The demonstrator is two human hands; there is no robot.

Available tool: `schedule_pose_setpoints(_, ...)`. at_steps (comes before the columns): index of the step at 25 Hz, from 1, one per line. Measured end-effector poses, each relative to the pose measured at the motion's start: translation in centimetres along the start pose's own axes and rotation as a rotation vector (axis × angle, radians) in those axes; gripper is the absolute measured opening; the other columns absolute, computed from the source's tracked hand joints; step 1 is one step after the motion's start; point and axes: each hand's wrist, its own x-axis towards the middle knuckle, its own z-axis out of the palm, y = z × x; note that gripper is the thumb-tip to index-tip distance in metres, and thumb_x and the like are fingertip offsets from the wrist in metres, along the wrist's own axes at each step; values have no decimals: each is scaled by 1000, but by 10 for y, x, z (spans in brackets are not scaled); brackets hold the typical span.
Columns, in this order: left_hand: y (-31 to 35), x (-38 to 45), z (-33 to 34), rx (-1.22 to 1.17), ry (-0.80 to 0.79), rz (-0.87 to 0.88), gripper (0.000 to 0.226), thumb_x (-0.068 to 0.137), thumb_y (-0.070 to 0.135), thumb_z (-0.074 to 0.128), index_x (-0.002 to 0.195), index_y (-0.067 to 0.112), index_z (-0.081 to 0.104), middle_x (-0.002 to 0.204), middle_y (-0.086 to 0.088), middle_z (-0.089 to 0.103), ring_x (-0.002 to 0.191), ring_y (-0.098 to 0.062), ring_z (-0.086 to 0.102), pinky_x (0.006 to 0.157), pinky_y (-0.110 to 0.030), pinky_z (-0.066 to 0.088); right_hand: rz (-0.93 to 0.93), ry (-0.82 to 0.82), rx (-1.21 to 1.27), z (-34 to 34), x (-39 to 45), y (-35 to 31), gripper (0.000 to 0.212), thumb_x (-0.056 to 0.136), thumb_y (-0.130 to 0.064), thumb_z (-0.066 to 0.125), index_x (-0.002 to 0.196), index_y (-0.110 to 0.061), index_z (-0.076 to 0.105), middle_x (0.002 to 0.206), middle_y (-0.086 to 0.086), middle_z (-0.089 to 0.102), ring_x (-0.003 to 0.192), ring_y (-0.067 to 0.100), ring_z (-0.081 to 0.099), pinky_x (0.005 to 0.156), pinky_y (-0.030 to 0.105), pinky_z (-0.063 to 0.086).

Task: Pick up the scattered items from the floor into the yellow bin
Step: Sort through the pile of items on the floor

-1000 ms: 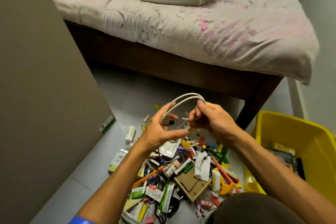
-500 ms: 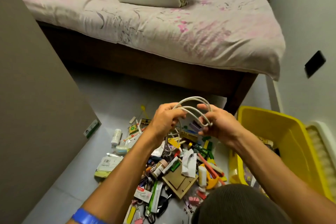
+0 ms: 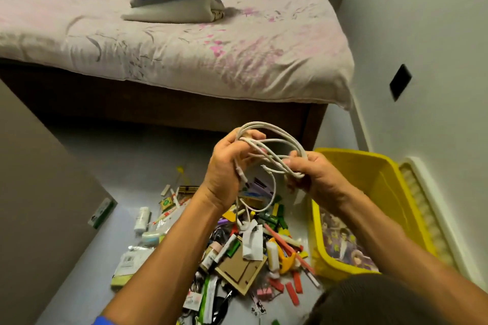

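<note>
Cable (image 3: 274,145) coiled between gripping left hand (image 3: 227,166) and right hand (image 3: 314,177), not yet binned; bin (image 3: 375,177) nearly empty (pile (image 3: 237,243) remains on floor).

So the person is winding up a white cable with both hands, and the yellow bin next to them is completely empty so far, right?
Not quite. Both hands, left hand and right hand, do hold the white cable, but the yellow bin is not empty: the head view shows a printed picture item already lying inside it.
</note>
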Motion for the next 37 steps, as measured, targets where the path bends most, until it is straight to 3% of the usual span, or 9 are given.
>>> schedule_pose_setpoints(9,-74,46,122,127,-246,-243,25,101,27,48,120,38,60,130,4,63,108,-20,67,84,-37,51,-190,478,57,-118,-68,-35,22,78,-30,73,72,-13,60,60,1,55,45,17,51,46,31,44)
schedule_pose_setpoints(16,-158,40,72,864,-153,-395,72,85,22,71,148,26,36,149,-3,43,130,-24,47,102,-39,44,-177,865,-134,-147,-70,10,31,79,-57,61,73,-28,71,57,-9,64,45,9,57,43,27,51)
schedule_pose_setpoints(20,-213,11,50,897,-175,-550,64,81,16,76,137,24,45,133,0,57,113,-21,58,97,-39,49,-156,794,-187,-151,-72,12,37,80,-58,59,74,-22,63,53,-4,59,47,15,56,47,34,50)
schedule_pose_setpoints(23,-235,1,49,1021,-102,-567,28,88,25,71,113,18,62,96,3,66,88,-18,65,75,-34,55,-191,701,-313,-147,-73,10,36,84,-53,57,73,-19,63,54,-5,60,50,15,58,50,33,50)
schedule_pose_setpoints(27,-213,4,62,1161,-4,-203,24,95,28,61,71,26,60,63,10,58,59,-10,58,49,-26,44,-273,710,-411,-140,-75,10,38,90,-49,53,73,-15,60,57,-2,60,52,19,58,50,36,48)
schedule_pose_setpoints(30,-185,24,92,800,-57,-11,11,94,26,62,89,28,72,71,13,67,64,-2,65,54,-17,52,-321,825,-338,-137,-75,14,48,93,-54,50,74,-11,61,60,-1,63,54,16,61,49,26,52)
schedule_pose_setpoints(32,-178,34,107,619,-133,-122,17,94,22,63,109,20,73,95,6,73,81,-10,71,74,-33,60,-259,833,-279,-138,-74,17,48,94,-54,49,82,-9,63,68,0,67,55,14,63,48,25,53)
schedule_pose_setpoints(36,-190,28,89,776,-136,-421,43,94,16,61,137,13,54,129,-2,60,101,-17,65,89,-40,56,369,551,-360,-143,-77,39,58,91,-44,64,139,-23,40,115,10,65,84,24,71,52,34,57)
schedule_pose_setpoints(37,-191,22,77,759,-88,-420,41,94,14,59,136,13,56,131,-3,60,102,-15,63,91,-39,55,436,525,-391,-140,-78,46,63,90,-42,66,144,-30,34,139,9,37,91,27,70,54,32,57)
